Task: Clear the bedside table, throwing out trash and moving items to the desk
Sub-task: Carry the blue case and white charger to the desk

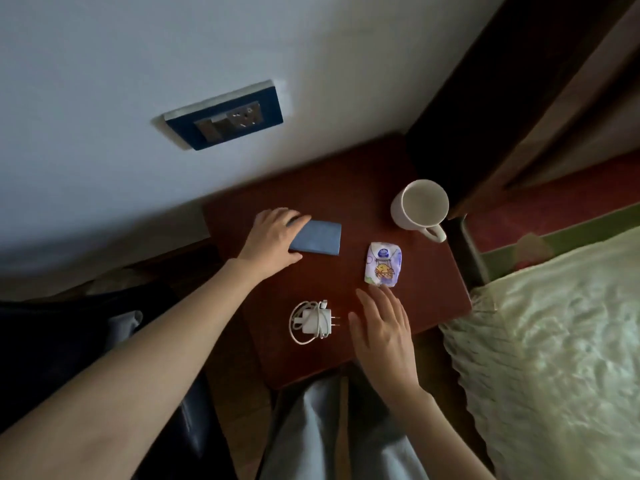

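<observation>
On the dark red-brown bedside table (346,188) lie a flat blue rectangular object (320,237), a white and purple snack wrapper (382,266), a white charger with its cable coiled around it (311,322), and an empty white mug (419,207) at the far right. My left hand (273,235) grips the left end of the blue object, thumb at its near edge, fingers over its far edge. My right hand (382,323) hovers flat with fingers apart, just right of the charger and just below the wrapper, holding nothing.
A white wall with a dark-framed socket panel (225,116) rises behind the table. A bed with a pale green cover (554,341) lies to the right, and a dark wooden headboard (485,98) stands beyond the mug. My legs (329,438) are below the table's near edge.
</observation>
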A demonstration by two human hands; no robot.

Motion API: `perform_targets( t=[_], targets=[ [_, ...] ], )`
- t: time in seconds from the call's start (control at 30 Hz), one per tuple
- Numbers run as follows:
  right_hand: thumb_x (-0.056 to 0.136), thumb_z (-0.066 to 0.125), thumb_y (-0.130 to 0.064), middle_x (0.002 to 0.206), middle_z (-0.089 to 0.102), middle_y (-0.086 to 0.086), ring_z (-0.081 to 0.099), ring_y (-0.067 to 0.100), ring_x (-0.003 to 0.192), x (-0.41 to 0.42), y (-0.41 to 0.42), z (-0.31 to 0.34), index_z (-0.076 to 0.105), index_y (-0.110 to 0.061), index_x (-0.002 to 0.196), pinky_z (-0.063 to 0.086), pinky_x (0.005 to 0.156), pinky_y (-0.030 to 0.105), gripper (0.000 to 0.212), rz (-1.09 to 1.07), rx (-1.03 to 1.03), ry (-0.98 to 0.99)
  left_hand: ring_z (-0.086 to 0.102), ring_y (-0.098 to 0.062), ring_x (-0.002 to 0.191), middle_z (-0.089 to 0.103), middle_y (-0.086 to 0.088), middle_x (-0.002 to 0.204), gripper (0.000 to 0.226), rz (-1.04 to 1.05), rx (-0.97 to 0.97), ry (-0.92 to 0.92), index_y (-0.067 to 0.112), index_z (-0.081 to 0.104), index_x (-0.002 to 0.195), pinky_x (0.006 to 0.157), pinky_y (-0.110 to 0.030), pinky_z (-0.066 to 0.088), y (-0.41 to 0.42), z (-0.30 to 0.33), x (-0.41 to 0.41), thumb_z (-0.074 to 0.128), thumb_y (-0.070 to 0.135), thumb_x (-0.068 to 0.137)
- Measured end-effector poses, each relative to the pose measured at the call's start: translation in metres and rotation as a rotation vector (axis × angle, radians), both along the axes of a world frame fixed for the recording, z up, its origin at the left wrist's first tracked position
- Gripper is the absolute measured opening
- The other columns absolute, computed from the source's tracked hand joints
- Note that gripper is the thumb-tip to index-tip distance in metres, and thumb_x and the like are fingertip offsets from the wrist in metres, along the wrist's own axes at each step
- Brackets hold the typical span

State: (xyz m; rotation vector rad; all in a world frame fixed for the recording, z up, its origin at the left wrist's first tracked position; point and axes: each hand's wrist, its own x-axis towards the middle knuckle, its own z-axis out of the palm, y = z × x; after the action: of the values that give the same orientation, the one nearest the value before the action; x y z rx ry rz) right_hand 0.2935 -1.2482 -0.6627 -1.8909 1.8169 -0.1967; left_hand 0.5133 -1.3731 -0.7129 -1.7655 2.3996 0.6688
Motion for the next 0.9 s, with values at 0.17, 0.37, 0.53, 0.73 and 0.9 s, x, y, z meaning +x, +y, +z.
perform_targets(
  t=[0.17, 0.37, 0.53, 0.73, 0.9],
  targets=[
    [0.092, 0.046, -0.029, 0.13, 0.059, 0.012, 0.049, 0.029, 0.129, 0.008, 0.0, -0.019, 0.06, -0.008, 0.124, 0.04, 0.107, 0.049, 0.04, 0.002, -0.013, -0.044, 0.057, -0.033, 0.103, 0.061, -0.01, 0.114, 0.069, 0.057, -0.105, 0.071, 0.011, 0.057, 0.122, 0.09, -0.046, 0.042, 0.002, -0.017, 0.0, 0.081, 0.024, 0.059],
    [0.092, 0.049, -0.031, 0.134, 0.056, 0.014, 0.047, 0.029, 0.131, 0.014, -0.006, -0.02, 0.058, -0.007, 0.127, 0.039, 0.109, 0.041, 0.043, 0.045, 0.002, -0.121, 0.058, -0.035, 0.092, 0.062, -0.013, 0.108, 0.067, 0.326, -0.122, 0.103, 0.011, 0.058, 0.118, 0.078, -0.044, 0.047, 0.021, -0.009, 0.01, 0.083, 0.028, 0.058],
    [0.085, 0.054, -0.052, 0.141, 0.05, 0.01, 0.04, 0.025, 0.136, 0.017, -0.009, -0.021, 0.052, -0.011, 0.133, 0.03, 0.111, 0.032, 0.063, 0.15, 0.105, -0.182, 0.056, -0.033, 0.092, 0.061, -0.013, 0.108, 0.068, 0.495, -0.137, 0.151, 0.011, 0.055, 0.118, 0.076, -0.043, 0.046, 0.056, 0.01, 0.022, 0.084, 0.028, 0.06],
    [0.067, 0.08, -0.047, 0.145, 0.043, 0.011, 0.036, 0.028, 0.138, 0.024, 0.0, -0.042, 0.046, -0.016, 0.139, 0.029, 0.112, 0.037, 0.085, 0.355, 0.225, -0.191, 0.055, -0.031, 0.099, 0.06, -0.011, 0.112, 0.072, 0.608, -0.117, 0.18, 0.011, 0.053, 0.121, 0.079, -0.043, 0.048, 0.098, 0.012, 0.033, 0.085, 0.029, 0.06],
    [0.067, 0.082, -0.02, 0.135, 0.052, 0.011, 0.046, 0.03, 0.129, 0.032, 0.009, -0.055, 0.05, -0.014, 0.132, 0.046, 0.099, 0.04, 0.073, 0.406, 0.16, -0.116, 0.054, -0.029, 0.1, 0.059, -0.009, 0.112, 0.072, 0.681, -0.105, 0.22, 0.013, 0.053, 0.121, 0.079, -0.04, 0.048, 0.119, 0.013, 0.029, 0.085, 0.029, 0.059]
  ],
)
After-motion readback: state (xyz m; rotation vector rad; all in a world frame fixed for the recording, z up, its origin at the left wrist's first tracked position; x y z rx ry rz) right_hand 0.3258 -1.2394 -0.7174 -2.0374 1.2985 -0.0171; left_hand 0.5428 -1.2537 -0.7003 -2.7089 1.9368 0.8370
